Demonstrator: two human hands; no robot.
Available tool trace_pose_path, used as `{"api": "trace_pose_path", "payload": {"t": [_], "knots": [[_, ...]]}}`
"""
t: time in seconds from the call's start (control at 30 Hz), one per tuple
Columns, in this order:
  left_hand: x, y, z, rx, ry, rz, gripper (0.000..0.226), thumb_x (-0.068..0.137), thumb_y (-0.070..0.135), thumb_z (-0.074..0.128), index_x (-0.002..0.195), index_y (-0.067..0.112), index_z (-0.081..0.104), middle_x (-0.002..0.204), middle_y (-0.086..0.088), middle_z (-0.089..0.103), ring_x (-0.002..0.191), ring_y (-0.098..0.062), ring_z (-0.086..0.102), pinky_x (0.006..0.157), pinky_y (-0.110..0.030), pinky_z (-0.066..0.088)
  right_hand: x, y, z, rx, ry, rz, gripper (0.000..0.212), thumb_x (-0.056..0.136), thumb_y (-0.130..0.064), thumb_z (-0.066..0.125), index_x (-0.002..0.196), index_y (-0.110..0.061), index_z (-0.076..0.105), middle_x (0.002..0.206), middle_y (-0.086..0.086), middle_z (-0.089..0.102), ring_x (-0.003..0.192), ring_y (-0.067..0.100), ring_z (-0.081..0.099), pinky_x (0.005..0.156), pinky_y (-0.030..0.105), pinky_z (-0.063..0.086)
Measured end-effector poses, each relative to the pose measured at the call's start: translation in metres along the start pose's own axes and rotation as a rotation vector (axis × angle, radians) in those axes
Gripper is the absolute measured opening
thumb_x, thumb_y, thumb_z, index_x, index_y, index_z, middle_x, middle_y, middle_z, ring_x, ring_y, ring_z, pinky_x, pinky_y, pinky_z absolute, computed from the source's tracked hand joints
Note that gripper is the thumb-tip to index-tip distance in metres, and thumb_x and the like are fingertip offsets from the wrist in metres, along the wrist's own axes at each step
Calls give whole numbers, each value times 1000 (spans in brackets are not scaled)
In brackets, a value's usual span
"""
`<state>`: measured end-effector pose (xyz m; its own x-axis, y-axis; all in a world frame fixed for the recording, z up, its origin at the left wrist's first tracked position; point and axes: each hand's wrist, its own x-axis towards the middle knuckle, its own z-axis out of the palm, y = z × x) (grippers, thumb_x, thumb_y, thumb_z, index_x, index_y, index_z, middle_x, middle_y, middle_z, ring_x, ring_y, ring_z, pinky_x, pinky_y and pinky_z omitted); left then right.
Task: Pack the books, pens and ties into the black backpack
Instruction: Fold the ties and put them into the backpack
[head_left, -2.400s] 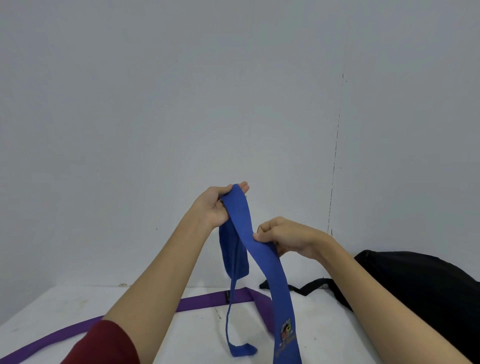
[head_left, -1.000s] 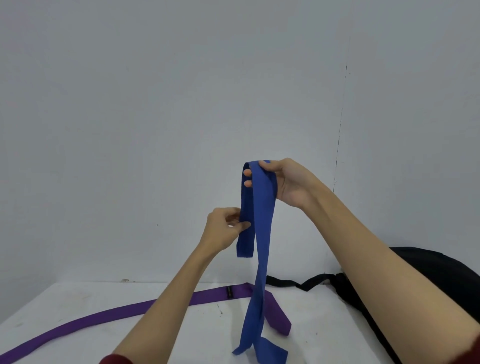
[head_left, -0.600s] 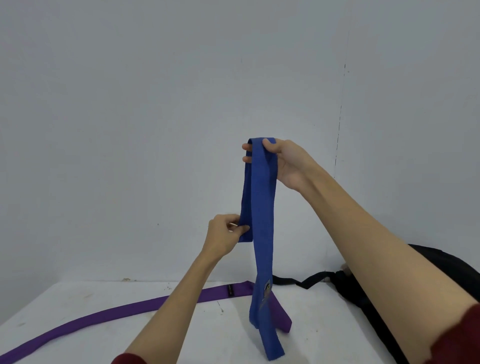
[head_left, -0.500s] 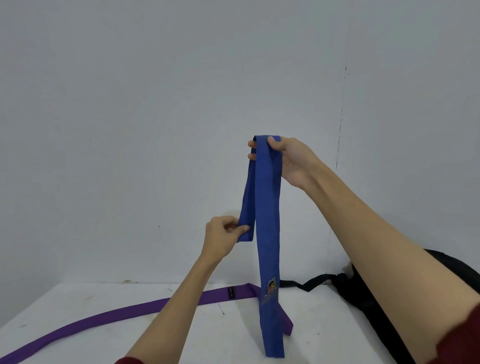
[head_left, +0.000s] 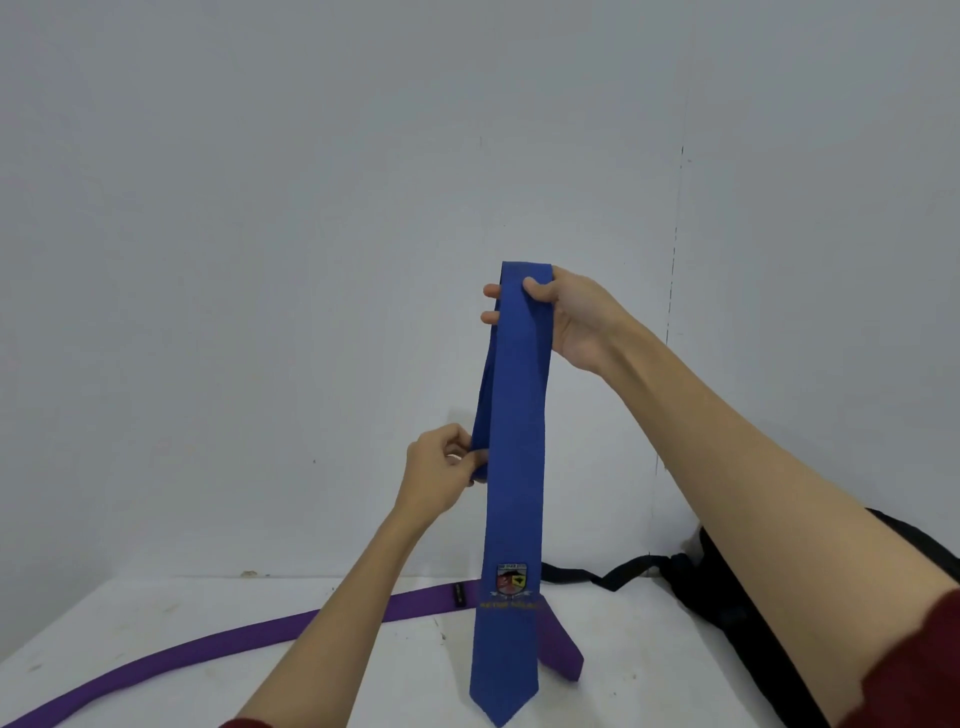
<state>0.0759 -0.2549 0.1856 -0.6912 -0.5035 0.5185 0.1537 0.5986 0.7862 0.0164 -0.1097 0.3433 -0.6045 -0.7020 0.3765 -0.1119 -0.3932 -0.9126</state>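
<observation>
Blue tie held up mid-fold, backpack waiting at the right

The black backpack (head_left: 779, 613) lies on the white table (head_left: 156, 623) beside a purple tie (head_left: 260, 631). The blue tie (head_left: 511, 467) hangs doubled: right hand (head_left: 569, 317) clamps the fold, left hand (head_left: 441, 467) pinches the short end. Slick cloth (no books or pens visible) could slip, undoing the fold.

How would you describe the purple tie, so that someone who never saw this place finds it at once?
Start at the white table before the grey wall. The purple tie lies flat on it, running from the left edge towards the black backpack. Unlike the blue tie, which both hands hold up and which bears a crest, it is plain and nobody holds it.
</observation>
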Motion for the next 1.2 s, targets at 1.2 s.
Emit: {"api": "trace_pose_path", "payload": {"t": [1.2], "knots": [[-18,82,-22,-483,-347,-102,23,94,21,55,113,11,65,106,-3,72,99,-19,68,86,-32,55,6,-8,2,-5,83,-3,21,100,-1,36,114,-2,51,105,9,68,83,26,70,68,33,58]]}}
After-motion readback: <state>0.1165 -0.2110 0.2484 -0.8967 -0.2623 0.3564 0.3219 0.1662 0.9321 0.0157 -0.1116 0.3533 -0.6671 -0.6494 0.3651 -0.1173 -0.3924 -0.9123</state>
